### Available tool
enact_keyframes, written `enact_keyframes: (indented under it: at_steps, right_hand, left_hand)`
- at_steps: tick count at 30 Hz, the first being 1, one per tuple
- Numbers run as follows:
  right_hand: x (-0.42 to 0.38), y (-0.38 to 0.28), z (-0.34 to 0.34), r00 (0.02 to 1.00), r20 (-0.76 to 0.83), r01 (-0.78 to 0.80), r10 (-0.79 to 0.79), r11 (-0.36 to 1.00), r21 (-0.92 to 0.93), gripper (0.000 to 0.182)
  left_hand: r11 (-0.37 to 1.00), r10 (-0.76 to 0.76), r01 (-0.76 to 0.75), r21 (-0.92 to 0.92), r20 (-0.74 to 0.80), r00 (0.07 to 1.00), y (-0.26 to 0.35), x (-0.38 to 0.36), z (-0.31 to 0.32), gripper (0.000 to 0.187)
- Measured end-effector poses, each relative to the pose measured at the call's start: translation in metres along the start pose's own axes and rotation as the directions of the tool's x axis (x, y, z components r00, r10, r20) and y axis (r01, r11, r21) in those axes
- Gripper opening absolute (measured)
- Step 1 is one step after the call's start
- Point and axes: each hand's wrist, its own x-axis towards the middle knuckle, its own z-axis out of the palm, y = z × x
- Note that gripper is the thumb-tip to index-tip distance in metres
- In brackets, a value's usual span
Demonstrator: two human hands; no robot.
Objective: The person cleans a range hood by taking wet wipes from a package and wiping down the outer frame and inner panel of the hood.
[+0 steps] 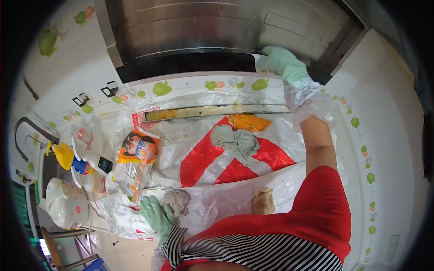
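Observation:
My right hand (285, 65), in a pale green rubber glove with a clear plastic sleeve, reaches up to the lower edge of the metal range hood (194, 27). Its fingers are bent around a whitish piece (261, 64) whose kind I cannot make out. Low on the left, my left hand (156, 216), gloved the same way, is over the plastic-covered counter with its fingers spread. Beside its fingertips lies a crumpled grey rag (177, 202). Another greyish cloth (235, 141) is bunched up on the red and white plastic sheet (196, 162).
A long, stained metal strip (217, 111) lies along the back, near an orange cloth (249, 122). Orange packets (138, 147), a yellow-topped spray bottle (61, 153) and a white pot (65, 203) stand left. A folded brownish cloth (263, 201) is near the front edge.

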Motion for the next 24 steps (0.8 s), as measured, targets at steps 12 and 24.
enact_keyframes:
  at_steps: [12, 24]
  right_hand:
    - [0.04, 0.0, -0.008, 0.944, 0.019, -0.241, 0.329, 0.651, 0.72, 0.028]
    - [0.202, -0.155, 0.008, 0.443, -0.889, 0.38, -0.113, 0.922, 0.073, 0.03]
  left_hand:
    - [0.998, -0.023, 0.023, -0.059, 0.003, 1.0, 0.001, 0.001, -0.007, 0.066]
    - [0.994, -0.079, 0.084, -0.072, 0.066, 0.995, 0.0, 0.001, -0.015, 0.071]
